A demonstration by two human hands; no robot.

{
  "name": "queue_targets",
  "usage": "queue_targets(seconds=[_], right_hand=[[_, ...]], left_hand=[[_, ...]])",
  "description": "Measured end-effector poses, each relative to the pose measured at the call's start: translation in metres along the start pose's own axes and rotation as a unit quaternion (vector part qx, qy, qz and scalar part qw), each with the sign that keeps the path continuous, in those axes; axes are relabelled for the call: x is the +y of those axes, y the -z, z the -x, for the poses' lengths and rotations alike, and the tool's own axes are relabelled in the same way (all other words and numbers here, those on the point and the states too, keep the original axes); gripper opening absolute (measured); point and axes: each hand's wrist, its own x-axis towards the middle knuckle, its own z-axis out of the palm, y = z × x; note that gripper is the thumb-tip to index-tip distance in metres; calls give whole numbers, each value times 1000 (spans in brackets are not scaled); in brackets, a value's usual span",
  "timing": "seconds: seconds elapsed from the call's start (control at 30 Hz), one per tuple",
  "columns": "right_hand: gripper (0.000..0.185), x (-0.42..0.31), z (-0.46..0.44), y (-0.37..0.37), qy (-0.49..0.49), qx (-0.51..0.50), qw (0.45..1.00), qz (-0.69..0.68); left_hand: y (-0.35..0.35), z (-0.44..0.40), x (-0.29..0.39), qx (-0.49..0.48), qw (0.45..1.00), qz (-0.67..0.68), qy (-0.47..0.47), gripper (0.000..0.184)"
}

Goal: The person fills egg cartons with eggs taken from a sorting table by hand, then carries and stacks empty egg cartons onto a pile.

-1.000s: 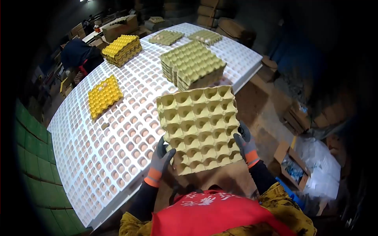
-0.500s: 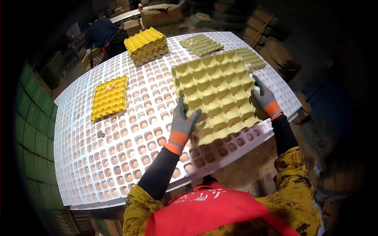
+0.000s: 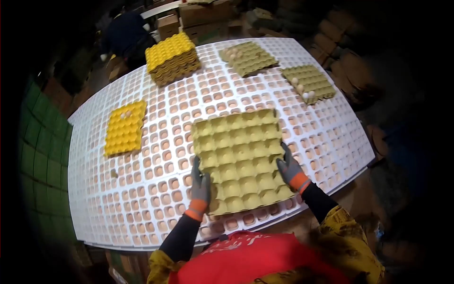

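Between my gloved hands is an olive-green egg tray [image 3: 241, 161] with no eggs in its cups, close over the front of the white grid of eggs [image 3: 161, 203]. My left hand [image 3: 200, 182] grips its left edge, thumb on the near face. My right hand [image 3: 289, 169] is closed on the right edge. Whether the tray's underside touches the eggs below, I cannot tell. Farther right lies a green tray [image 3: 317, 85] with several eggs along its left and near side. Another green tray [image 3: 250, 59] behind it carries a few eggs at its left corner.
A tall stack of yellow egg trays [image 3: 172, 57] stands at the back. A single yellow tray [image 3: 125, 130] with two eggs lies on the left. Green crates [image 3: 45, 146] line the left side. Another person [image 3: 125, 38] bends beyond the far left edge.
Both hands have brought the green tray nearer to my body and levelled it out. The green tray with eggs on the right, partly covered before, now shows fully.
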Motion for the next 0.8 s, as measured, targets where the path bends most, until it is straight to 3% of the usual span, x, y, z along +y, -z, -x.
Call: queue_targets(seconds=[0.07,0.13,0.23,0.3,0.33,0.5,0.53,0.57,0.63,0.67,0.7,0.73,0.77,0.8], right_hand=[[80,-26,-5,14,13,-8,988,153],[87,-85,-21,29,142,94,966,197],[87,-116,-67,28,225,126,918,301],[83,-95,-108,7,283,114,880,363],[79,-69,-121,-15,203,21,882,425],[81,-41,-140,-21,226,25,920,320],[76,-20,-149,-18,259,21,938,227],[69,-15,-142,-8,214,46,971,93],[57,-6,-128,13,157,121,956,-216],[54,19,-111,31,172,125,970,-115],[53,41,-82,38,273,90,948,139],[76,116,-63,46,8,-73,985,-154],[75,143,-37,7,-118,-163,961,-191],[75,136,-2,-57,-190,-240,933,-191]], left_hand=[[15,-4,-6,-45,998,27,22,67],[15,-7,-1,72,995,65,33,68],[10,-29,54,74,990,-118,-20,71],[0,-56,52,34,970,-226,-79,77],[-3,-66,36,-3,943,-318,-100,78],[-16,-69,13,15,973,-219,-78,78],[-11,-73,-6,21,978,-184,-94,75],[-2,-71,-20,21,982,-129,-136,71],[24,-62,-58,71,988,-57,-127,62],[28,-50,-96,70,989,-97,-86,59],[31,-38,-134,66,987,-138,-45,56],[30,-22,-132,38,989,-141,19,52],[30,-7,-131,9,986,-147,82,50],[22,7,-87,-6,986,-39,163,48]])
